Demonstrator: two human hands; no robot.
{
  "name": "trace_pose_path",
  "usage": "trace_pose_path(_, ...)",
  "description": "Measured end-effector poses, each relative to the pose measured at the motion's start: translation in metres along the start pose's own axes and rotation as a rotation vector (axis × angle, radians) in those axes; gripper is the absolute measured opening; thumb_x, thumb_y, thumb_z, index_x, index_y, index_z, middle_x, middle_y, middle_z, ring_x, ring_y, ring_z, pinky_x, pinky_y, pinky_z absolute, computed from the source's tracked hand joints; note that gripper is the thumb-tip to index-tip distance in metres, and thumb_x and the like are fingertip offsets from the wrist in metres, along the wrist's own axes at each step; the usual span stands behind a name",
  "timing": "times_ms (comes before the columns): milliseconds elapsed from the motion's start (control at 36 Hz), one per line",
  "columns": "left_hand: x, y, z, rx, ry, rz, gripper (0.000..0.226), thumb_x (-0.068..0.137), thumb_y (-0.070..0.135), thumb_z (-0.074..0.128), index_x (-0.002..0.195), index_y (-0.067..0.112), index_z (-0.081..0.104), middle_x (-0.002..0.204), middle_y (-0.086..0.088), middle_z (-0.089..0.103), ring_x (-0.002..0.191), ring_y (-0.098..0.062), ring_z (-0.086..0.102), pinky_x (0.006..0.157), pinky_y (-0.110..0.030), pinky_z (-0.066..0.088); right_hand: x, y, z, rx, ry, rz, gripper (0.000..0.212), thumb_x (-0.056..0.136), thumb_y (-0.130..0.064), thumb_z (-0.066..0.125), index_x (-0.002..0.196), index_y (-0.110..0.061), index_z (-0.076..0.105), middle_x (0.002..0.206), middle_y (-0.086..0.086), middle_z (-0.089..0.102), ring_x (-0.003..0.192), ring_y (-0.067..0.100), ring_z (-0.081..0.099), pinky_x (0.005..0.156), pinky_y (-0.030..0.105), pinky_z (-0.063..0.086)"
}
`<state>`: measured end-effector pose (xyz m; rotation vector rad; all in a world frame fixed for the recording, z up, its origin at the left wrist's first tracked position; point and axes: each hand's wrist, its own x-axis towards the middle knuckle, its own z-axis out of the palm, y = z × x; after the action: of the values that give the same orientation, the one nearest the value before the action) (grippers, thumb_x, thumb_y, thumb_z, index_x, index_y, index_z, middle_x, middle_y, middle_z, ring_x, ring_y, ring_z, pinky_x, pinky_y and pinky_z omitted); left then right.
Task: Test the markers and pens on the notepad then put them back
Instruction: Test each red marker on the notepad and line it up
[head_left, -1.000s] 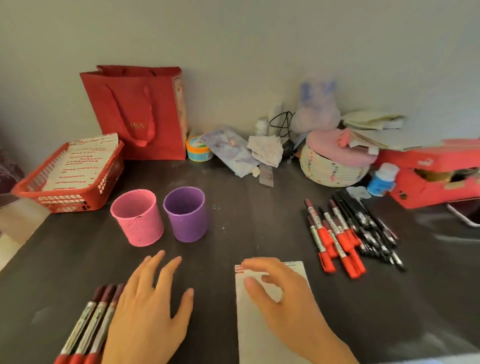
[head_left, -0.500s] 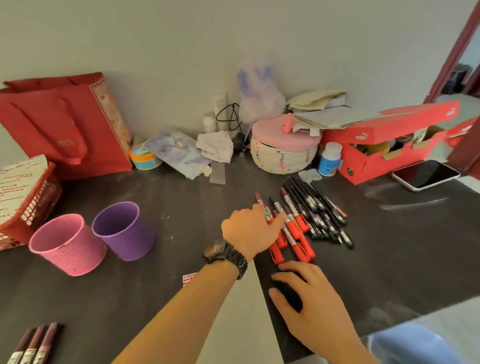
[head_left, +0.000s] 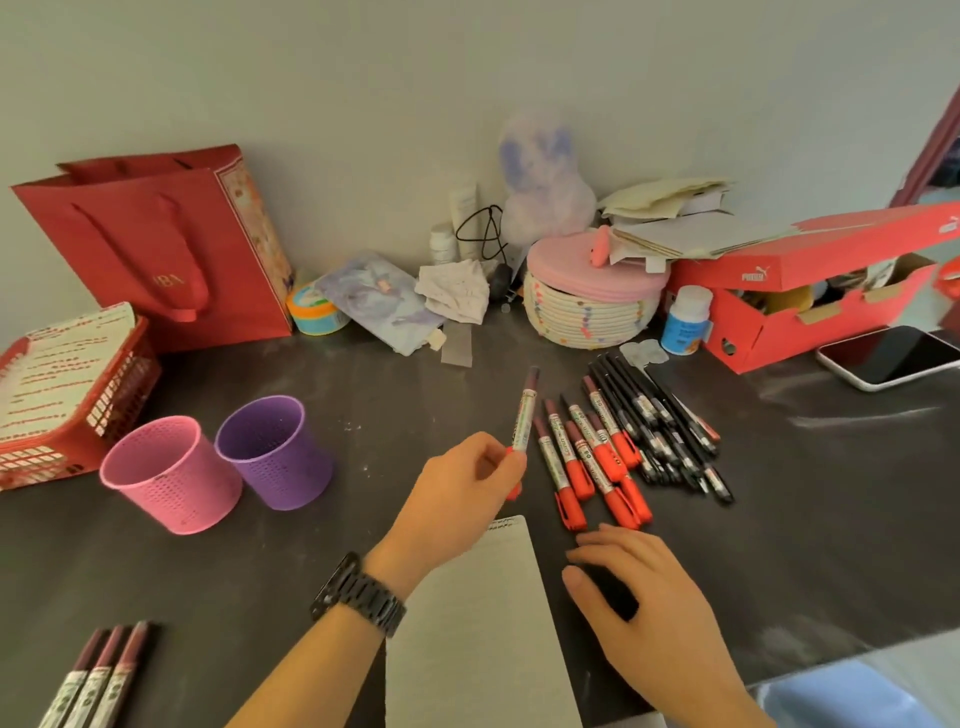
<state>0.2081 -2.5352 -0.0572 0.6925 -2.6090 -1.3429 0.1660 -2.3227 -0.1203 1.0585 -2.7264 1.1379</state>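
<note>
One marker (head_left: 523, 415) is clear of the counter (head_left: 831, 493) in the middle of the frame, pinched by its red end between the thumb and fingers of the left hand (head_left: 467, 488), with its dark end pointing away toward the wall. The right hand (head_left: 639, 587) lies well apart from the left, low and right of centre, with fingers loosely spread on the counter and holding nothing. The notepad (head_left: 483, 623) sits at bottom centre with a blank page up, between the two hands and partly under the left wrist. To do this step well, the free right hand probably ought to take the barrel so the cap can be pulled straight off, and the cap should stay in the left hand rather than go down among the red markers (head_left: 587, 457) and black pens (head_left: 660, 415) right of centre. A short stroke near the pad's top edge would leave room for the rest. Once recapped, the marker likely belongs with the three markers (head_left: 98, 675) at lower left, or in the pink cup (head_left: 171, 473) or purple cup (head_left: 275, 452), and not back on the untested pile.
</note>
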Motion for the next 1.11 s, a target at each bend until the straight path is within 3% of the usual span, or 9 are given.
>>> trace_pose_path(139,-0.063,-0.022,-0.020,-0.007,0.016,0.111,0.021,0.089,0.064,0.051,0.095,0.044,0.059,0.091,0.024,0.069,0.084,-0.003,0.064,0.067,-0.018,0.050,0.002,-0.028,-0.012,0.582,0.102,0.224,0.037,0.076,-0.063,0.063,0.107,-0.044,0.069,0.110,-0.023,0.071,0.106,-0.001,0.067,0.090,0.023,0.052)
trace_pose_path(222,-0.090,-0.031,-0.022,0.057,0.041,0.146,0.030,0.081,0.073,0.044,0.098,0.052,0.054,0.096,0.032,0.064,0.090,0.002,0.060,0.066,-0.010,0.045,0.007,-0.053,-0.009,1.076,0.015,0.389,0.069,0.072,-0.065,0.074,0.124,-0.021,0.062,0.112,0.001,0.075,0.103,0.020,0.073,0.087,0.031,0.060)
trace_pose_path(278,-0.104,-0.040,-0.021,0.121,0.057,0.149,0.030,0.080,0.076,0.042,0.100,0.055,0.052,0.100,0.036,0.060,0.093,0.006,0.058,0.064,-0.011,0.045,0.010,-0.075,-0.002,1.248,-0.060,0.455,0.057,0.082,-0.050,0.062,0.125,-0.014,0.060,0.112,0.009,0.075,0.103,0.027,0.073,0.084,0.033,0.061)
trace_pose_path(389,-0.122,-0.049,-0.017,0.176,0.104,0.203,0.023,0.087,0.066,0.042,0.100,0.049,0.051,0.099,0.027,0.059,0.093,-0.001,0.057,0.067,-0.019,0.047,0.009,-0.107,0.014,1.513,-0.033,0.603,0.033,0.085,-0.041,0.060,0.088,-0.011,0.073,0.089,0.011,0.074,0.086,0.026,0.073,0.074,0.033,0.058)
trace_pose_path(500,-0.144,-0.052,-0.014,0.112,0.182,0.184,0.019,0.087,0.057,0.038,0.094,0.041,0.046,0.093,0.020,0.055,0.084,-0.006,0.053,0.062,-0.017,0.036,0.001,-0.135,0.031,1.792,0.047,0.726,0.023,0.083,-0.030,0.063,0.067,-0.014,0.061,0.064,0.002,0.049,0.059,0.019,0.054,0.068,0.034,0.048)
trace_pose_path(583,-0.154,-0.049,-0.007,0.212,0.266,0.214,0.022,0.090,0.053,0.033,0.088,0.036,0.046,0.085,0.017,0.052,0.077,-0.007,0.050,0.063,-0.021,0.039,-0.006,-0.145,0.040,1.882,0.089,0.834,0.028,0.085,-0.032,0.062,0.064,-0.017,0.049,0.060,-0.003,0.035,0.052,0.015,0.040,0.064,0.033,0.041)
trace_pose_path(806,-0.153,-0.051,-0.003,0.531,0.702,0.282,0.047,0.096,0.031,0.049,0.049,0.022,0.046,0.045,0.008,0.042,0.039,-0.014,0.035,0.036,-0.030,0.029,-0.009,-0.157,0.034,1.846,0.136,0.905,0.048,0.090,-0.035,0.060,0.053,-0.022,0.032,0.047,-0.006,0.021,0.041,0.014,0.021,0.046,0.029,0.036)
trace_pose_path(944,-0.151,-0.044,0.001,0.441,0.629,0.191,0.051,0.094,0.030,0.047,0.044,0.021,0.044,0.040,0.008,0.041,0.036,-0.010,0.034,0.031,-0.028,0.029,-0.002,-0.154,0.029,1.789,0.112,0.889,0.053,0.090,-0.030,0.058,0.050,-0.023,0.024,0.044,-0.006,0.016,0.038,0.014,0.013,0.040,0.028,0.028)
trace_pose_path(1111,-0.144,-0.035,0.006,0.157,0.375,-0.008,0.065,0.090,0.055,0.020,0.043,0.014,0.038,0.038,0.005,0.040,0.042,-0.018,0.041,0.044,-0.025,0.027,0.006,-0.143,0.022,1.831,-0.043,0.653,0.053,0.081,-0.033,0.064,0.047,-0.024,0.024,0.039,-0.008,0.017,0.035,0.011,0.011,0.036,0.026,0.024)
